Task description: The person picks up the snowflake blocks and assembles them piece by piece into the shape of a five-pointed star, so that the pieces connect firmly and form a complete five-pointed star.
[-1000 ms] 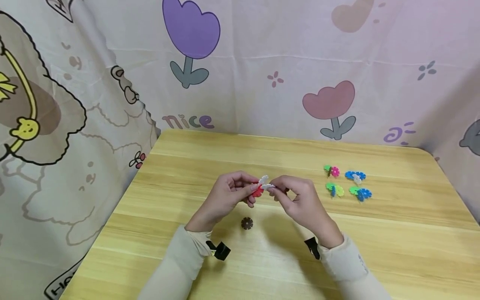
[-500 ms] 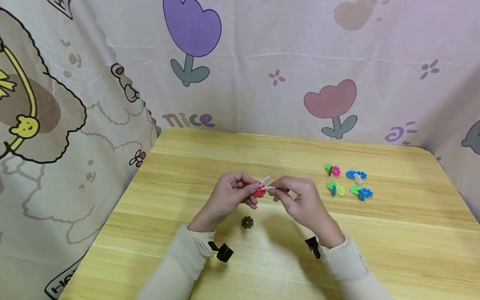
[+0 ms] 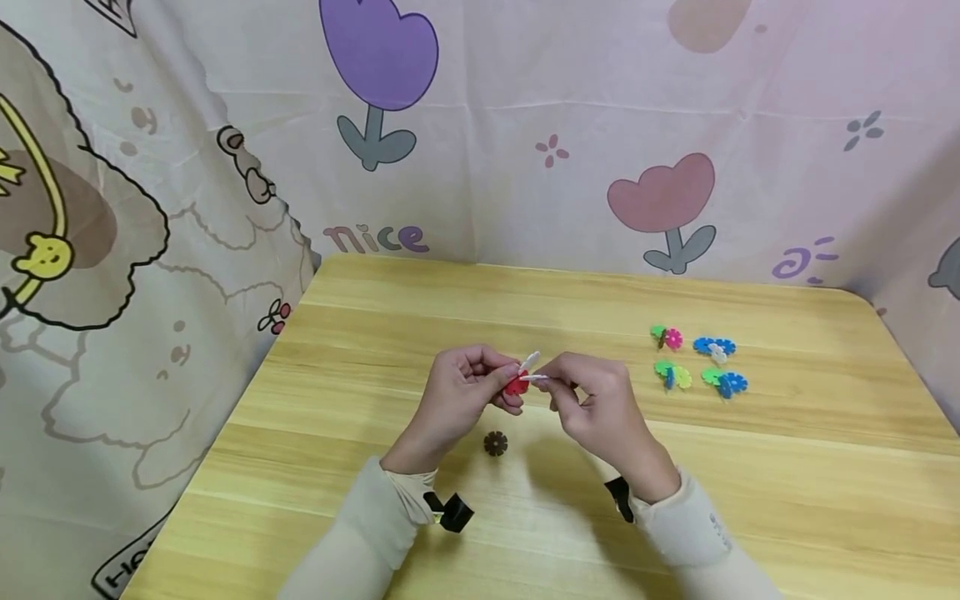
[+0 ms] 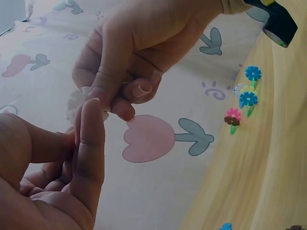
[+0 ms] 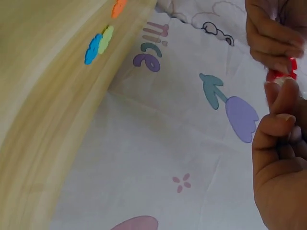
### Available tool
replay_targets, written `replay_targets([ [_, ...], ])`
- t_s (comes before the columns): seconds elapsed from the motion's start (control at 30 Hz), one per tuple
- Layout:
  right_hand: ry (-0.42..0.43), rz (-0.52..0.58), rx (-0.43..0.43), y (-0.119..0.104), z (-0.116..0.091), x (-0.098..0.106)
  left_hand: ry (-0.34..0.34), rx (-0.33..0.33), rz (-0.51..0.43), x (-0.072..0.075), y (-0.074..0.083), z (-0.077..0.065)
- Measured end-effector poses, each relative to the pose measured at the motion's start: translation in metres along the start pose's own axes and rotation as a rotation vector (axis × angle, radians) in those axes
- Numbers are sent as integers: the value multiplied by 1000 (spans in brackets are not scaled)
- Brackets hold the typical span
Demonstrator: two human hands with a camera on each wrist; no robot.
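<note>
Above the middle of the table, my left hand (image 3: 461,396) pinches a red notched snowflake disc (image 3: 517,386) between thumb and fingers. A white disc (image 3: 531,361) sticks up tilted from the red one. My right hand (image 3: 603,404) pinches a second white disc (image 3: 536,377), seen nearly edge-on, with its edge right at the red disc. In the left wrist view, fingertips cover much of a white disc (image 4: 76,105). Some red (image 5: 292,69) shows between the hands in the right wrist view. A loose brown disc (image 3: 495,443) lies on the table below the hands.
Joined disc clusters stand at the table's right: green-brown-pink (image 3: 673,337), blue-white (image 3: 716,347), green-blue-yellow (image 3: 681,377) and green-blue (image 3: 727,384). The right wrist view shows orange (image 5: 118,7), blue (image 5: 92,49) and yellow-green (image 5: 105,40) discs. A printed cloth (image 3: 517,200) hangs behind the table.
The white disc in my right hand has turned to a nearly edge-on angle and shifted slightly left against the red disc. Both hands keep their pinch.
</note>
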State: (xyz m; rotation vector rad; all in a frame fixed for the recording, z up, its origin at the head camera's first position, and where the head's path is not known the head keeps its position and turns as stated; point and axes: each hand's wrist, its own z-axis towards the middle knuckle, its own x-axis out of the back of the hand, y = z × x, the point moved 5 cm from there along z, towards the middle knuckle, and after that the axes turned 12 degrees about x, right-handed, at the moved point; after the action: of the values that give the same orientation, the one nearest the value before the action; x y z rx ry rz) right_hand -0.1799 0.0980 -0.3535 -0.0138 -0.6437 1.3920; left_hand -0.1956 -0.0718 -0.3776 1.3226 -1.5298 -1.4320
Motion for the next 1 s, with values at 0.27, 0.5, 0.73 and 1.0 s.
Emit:
replay_targets([
  [0.27, -1, -53, -15, -4, 2, 0, 23, -23, -24, -3, 0, 3],
  [0.5, -37, -20, -87, 1, 1, 3, 11, -6, -20, -2, -2, 5],
  [0.73, -93, -37, -98, 5, -1, 1, -58, 48, -8, 4, -8, 9],
  [1.0, -141, 0, -72, 3, -2, -3, -90, 67, 5, 8, -8, 10],
])
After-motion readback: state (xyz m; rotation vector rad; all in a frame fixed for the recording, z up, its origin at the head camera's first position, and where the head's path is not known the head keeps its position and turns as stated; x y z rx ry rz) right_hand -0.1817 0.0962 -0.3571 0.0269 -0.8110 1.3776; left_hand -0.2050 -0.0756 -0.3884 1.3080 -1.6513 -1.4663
